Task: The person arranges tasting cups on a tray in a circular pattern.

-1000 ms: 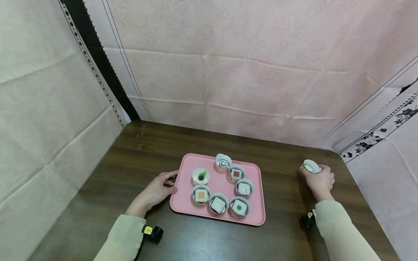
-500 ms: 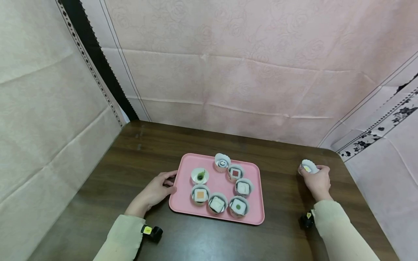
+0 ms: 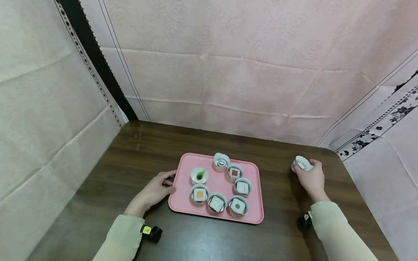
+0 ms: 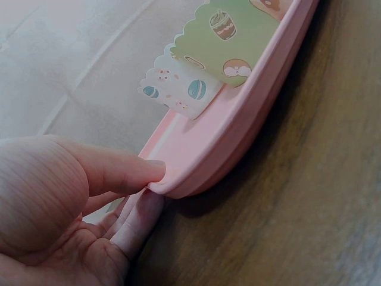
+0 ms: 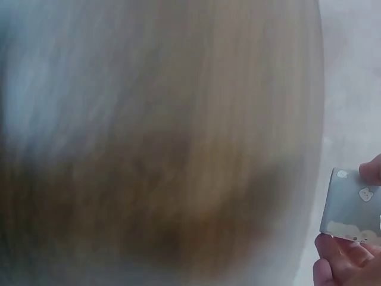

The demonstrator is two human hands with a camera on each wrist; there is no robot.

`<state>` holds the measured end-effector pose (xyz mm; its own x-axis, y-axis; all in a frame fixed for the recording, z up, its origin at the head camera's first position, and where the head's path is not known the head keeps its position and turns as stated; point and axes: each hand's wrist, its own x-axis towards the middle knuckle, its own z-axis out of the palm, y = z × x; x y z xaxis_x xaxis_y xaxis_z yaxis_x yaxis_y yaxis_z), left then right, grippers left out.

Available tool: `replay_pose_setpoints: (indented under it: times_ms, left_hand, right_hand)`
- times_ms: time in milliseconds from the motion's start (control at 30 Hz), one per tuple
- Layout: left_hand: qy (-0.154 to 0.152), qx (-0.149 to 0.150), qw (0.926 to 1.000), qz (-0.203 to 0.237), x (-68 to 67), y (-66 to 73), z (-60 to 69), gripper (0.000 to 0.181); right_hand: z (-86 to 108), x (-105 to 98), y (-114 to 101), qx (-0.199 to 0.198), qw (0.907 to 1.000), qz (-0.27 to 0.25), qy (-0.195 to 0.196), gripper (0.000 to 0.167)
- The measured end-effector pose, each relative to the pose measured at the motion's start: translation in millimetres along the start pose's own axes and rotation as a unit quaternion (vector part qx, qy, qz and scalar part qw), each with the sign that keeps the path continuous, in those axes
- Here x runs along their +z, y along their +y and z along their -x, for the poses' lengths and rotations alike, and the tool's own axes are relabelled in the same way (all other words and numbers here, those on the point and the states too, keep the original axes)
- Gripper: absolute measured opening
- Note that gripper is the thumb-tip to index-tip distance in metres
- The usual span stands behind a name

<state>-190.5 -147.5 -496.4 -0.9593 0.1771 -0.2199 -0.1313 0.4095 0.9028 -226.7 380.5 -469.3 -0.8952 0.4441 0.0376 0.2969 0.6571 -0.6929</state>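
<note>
In the head view my left hand (image 3: 158, 190) holds the left rim of a pink tray (image 3: 218, 183). The left wrist view shows its thumb (image 4: 122, 171) over the rim and a finger underneath. Several small paper cups stand on the tray, among them one with an orange square (image 3: 199, 195) on its white filling and one with a green dot (image 3: 237, 206). To the far right, apart from the tray, my right hand (image 3: 311, 181) grips a pale paper cup (image 3: 302, 163) with something yellow inside. The right wrist view has that cup's grey printed wall between thumb and fingers.
A dark wooden table (image 3: 156, 141) lies under everything. Pale cloth (image 3: 241, 83) hangs behind its far edge and along both sides. Blur covers much of the right wrist view.
My right hand has moved slightly left with the paper cup. My left hand stays on the tray rim. The whole head view has shifted a little left.
</note>
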Motion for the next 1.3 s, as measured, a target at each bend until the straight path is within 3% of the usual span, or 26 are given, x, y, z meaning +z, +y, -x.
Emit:
replay_pose_setpoints:
  times_ms: [333,700,967,1300]
  left_hand:
    - [0.001,0.000,1.0000,-0.007,-2.3,-0.8,-1.4,0.058]
    - [0.002,-0.002,1.0000,-0.007,-1.6,-1.2,-1.0,0.058]
    - [0.002,0.000,1.0000,-0.008,-0.3,-1.6,0.3,0.057]
    - [0.003,0.002,0.9999,-0.015,-0.7,-1.2,1.1,0.057]
  right_hand:
    - [17.8,8,-54,-0.116,0.9928,-0.029,-0.012,0.078]
    - [53.7,31,-118,-0.219,0.9716,-0.056,-0.069,0.068]
    - [74.0,45,-145,-0.250,0.9585,-0.069,-0.118,0.068]
    - [87.7,61,-166,-0.259,0.9524,-0.070,-0.145,0.069]
